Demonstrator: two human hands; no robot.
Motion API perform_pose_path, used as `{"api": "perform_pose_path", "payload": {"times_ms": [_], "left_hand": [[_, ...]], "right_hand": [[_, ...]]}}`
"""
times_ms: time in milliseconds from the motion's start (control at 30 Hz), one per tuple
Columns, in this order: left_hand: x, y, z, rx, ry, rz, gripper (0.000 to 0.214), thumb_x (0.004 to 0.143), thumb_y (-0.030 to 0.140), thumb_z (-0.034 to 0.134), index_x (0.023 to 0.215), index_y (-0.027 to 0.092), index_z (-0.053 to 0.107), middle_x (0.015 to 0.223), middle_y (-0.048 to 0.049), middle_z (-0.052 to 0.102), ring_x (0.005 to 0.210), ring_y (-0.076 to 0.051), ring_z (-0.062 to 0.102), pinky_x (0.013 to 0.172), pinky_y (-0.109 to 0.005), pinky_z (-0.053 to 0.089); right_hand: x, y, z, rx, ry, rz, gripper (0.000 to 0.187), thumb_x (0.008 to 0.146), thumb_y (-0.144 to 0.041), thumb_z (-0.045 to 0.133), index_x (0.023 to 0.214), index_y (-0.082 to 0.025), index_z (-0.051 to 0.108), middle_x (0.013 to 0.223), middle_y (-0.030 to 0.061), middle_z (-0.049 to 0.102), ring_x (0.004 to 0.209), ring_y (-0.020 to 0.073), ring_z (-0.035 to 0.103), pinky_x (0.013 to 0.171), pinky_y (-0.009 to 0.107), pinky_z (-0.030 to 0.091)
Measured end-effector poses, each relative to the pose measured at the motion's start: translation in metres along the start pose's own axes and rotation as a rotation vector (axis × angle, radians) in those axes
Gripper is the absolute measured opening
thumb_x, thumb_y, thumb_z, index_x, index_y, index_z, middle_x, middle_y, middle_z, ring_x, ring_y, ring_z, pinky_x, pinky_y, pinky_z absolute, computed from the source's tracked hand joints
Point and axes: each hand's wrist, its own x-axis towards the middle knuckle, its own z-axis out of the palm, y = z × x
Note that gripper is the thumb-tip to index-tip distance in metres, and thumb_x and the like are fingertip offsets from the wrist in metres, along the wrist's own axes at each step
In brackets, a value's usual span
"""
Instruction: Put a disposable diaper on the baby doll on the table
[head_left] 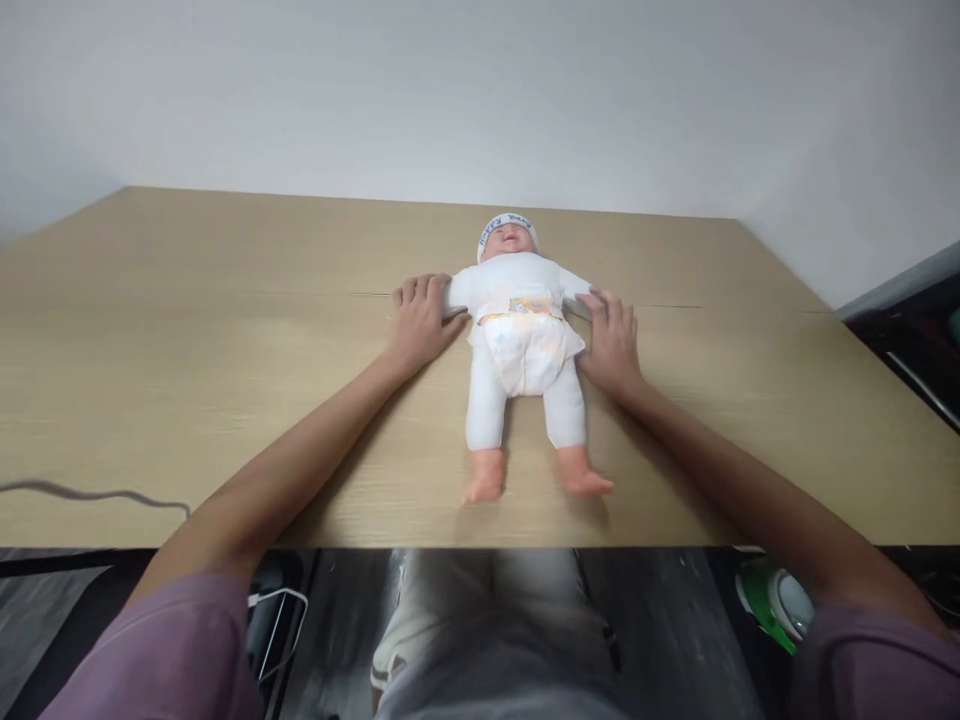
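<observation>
Purple sleeves, two in number, border the near edge of the view. One doll lies on its back on one table, between the two hands, feet toward the wearer. It bears one diaper and one lettered headband. Left hand and right hand each close over one doll arm; firmness cannot be told. Light, even pressure should best keep the doll straight. Outward: one grey cable, left.
</observation>
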Motion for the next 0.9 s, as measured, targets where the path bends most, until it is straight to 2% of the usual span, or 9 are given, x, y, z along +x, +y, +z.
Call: {"api": "perform_pose_path", "payload": {"times_ms": [100, 200, 267, 433, 667, 767, 900], "left_hand": [[0.024, -0.008, 0.012, 0.038, -0.088, 0.008, 0.065, 0.098, 0.048, 0.065, 0.154, 0.016, 0.058, 0.147, -0.0246, 0.065, 0.138, -0.05, 0.051, 0.118, -0.061, 0.032], [0.039, -0.016, 0.015, 0.054, -0.118, 0.007, 0.063, 0.099, 0.055, 0.065, 0.148, 0.016, 0.063, 0.139, -0.0251, 0.069, 0.131, -0.049, 0.055, 0.114, -0.06, 0.034], [0.044, -0.021, 0.016, 0.053, -0.104, 0.017, 0.063, 0.1, 0.061, 0.064, 0.144, 0.016, 0.065, 0.134, -0.0247, 0.071, 0.127, -0.049, 0.057, 0.111, -0.058, 0.036], [0.047, -0.027, 0.016, 0.042, -0.099, 0.033, 0.061, 0.1, 0.065, 0.065, 0.138, 0.017, 0.067, 0.127, -0.0237, 0.073, 0.121, -0.047, 0.059, 0.106, -0.055, 0.039], [0.045, -0.018, 0.011, 0.121, -0.138, -0.008, 0.053, 0.097, 0.045, 0.07, 0.14, 0.015, 0.064, 0.131, -0.0232, 0.073, 0.123, -0.047, 0.061, 0.105, -0.054, 0.041], [0.043, -0.013, 0.009, 0.186, -0.147, -0.026, 0.05, 0.098, 0.041, 0.066, 0.14, 0.015, 0.063, 0.134, -0.0214, 0.073, 0.123, -0.044, 0.063, 0.105, -0.052, 0.043], [0.036, -0.009, 0.006, 0.243, -0.14, -0.076, 0.047, 0.099, 0.046, 0.064, 0.136, 0.016, 0.064, 0.134, -0.0204, 0.073, 0.123, -0.043, 0.064, 0.104, -0.05, 0.045]], "right_hand": [[0.039, 0.007, 0.019, -0.09, -0.041, -0.026, 0.063, 0.102, -0.029, 0.053, 0.163, -0.017, 0.051, 0.17, 0.0239, 0.05, 0.145, 0.0459, 0.05, 0.12, 0.065, 0.039], [0.067, 0.011, 0.039, -0.112, -0.069, -0.029, 0.061, 0.102, -0.027, 0.049, 0.162, -0.013, 0.053, 0.152, 0.0257, 0.063, 0.137, 0.0462, 0.056, 0.115, 0.062, 0.043], [0.076, 0.012, 0.048, -0.114, -0.063, -0.003, 0.058, 0.103, -0.028, 0.047, 0.159, -0.013, 0.056, 0.138, 0.025, 0.069, 0.127, 0.0454, 0.06, 0.109, 0.06, 0.046], [0.077, 0.012, 0.051, -0.142, -0.087, -0.01, 0.058, 0.101, -0.031, 0.051, 0.155, -0.01, 0.059, 0.132, 0.0245, 0.071, 0.115, 0.0427, 0.064, 0.102, 0.054, 0.048], [0.076, 0.015, 0.047, -0.167, -0.095, -0.029, 0.058, 0.1, -0.032, 0.053, 0.154, -0.012, 0.059, 0.128, 0.0221, 0.073, 0.111, 0.04, 0.065, 0.096, 0.048, 0.047], [0.075, 0.021, 0.047, -0.17, -0.091, -0.004, 0.052, 0.098, -0.034, 0.054, 0.145, -0.012, 0.063, 0.123, 0.0213, 0.074, 0.108, 0.0389, 0.065, 0.094, 0.046, 0.047], [0.068, 0.029, 0.045, -0.151, -0.077, 0.069, 0.043, 0.096, -0.035, 0.06, 0.131, -0.011, 0.067, 0.12, 0.0226, 0.075, 0.107, 0.0388, 0.064, 0.093, 0.046, 0.048]]}}
